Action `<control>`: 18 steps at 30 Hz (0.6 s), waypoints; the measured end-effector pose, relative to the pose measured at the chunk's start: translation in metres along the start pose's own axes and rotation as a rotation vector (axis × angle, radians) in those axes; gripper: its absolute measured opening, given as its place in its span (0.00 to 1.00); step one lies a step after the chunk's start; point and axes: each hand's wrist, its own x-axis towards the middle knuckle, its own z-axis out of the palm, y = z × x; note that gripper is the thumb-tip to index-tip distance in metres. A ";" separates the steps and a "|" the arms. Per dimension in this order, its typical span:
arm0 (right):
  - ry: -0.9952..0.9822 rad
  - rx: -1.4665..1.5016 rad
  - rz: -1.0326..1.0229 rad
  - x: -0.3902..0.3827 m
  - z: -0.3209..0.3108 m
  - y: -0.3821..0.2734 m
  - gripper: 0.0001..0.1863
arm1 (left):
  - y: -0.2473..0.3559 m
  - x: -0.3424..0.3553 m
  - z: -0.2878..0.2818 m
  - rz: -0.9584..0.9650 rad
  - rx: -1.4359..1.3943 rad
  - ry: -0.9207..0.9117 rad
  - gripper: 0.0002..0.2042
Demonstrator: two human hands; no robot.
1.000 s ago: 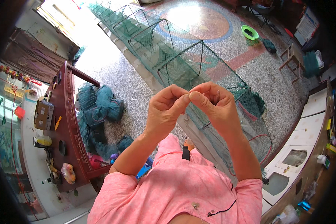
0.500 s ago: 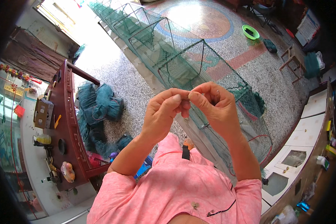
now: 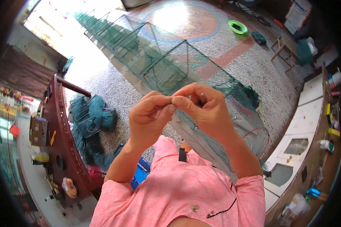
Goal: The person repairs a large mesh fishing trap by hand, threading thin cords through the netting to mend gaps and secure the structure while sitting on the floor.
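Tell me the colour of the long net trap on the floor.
Dark green mesh; the net trap shows only in the head view.

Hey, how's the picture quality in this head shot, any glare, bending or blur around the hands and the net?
Head view: strong glare washes out the floor at upper left and blooms on its round pattern; fisheye bends the net trap frames and blackens the corners; left hand and right hand are sharp and evenly lit; whatever they pinch is too small to tell.
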 end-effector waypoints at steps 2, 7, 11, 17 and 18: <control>-0.008 0.024 0.033 -0.002 -0.003 -0.003 0.06 | 0.002 0.003 0.000 0.006 0.049 -0.023 0.05; -0.013 -0.042 0.118 -0.012 -0.016 -0.019 0.08 | 0.001 0.011 0.000 0.058 0.077 -0.163 0.04; -0.003 -0.082 0.184 -0.031 -0.034 -0.042 0.09 | 0.008 0.027 -0.001 0.115 0.183 -0.290 0.05; 0.414 0.141 -0.027 -0.069 -0.051 -0.050 0.12 | 0.008 0.046 0.012 0.158 0.115 -0.409 0.05; 0.396 0.188 -0.100 -0.073 -0.054 -0.049 0.13 | 0.008 0.049 0.016 0.171 0.107 -0.433 0.05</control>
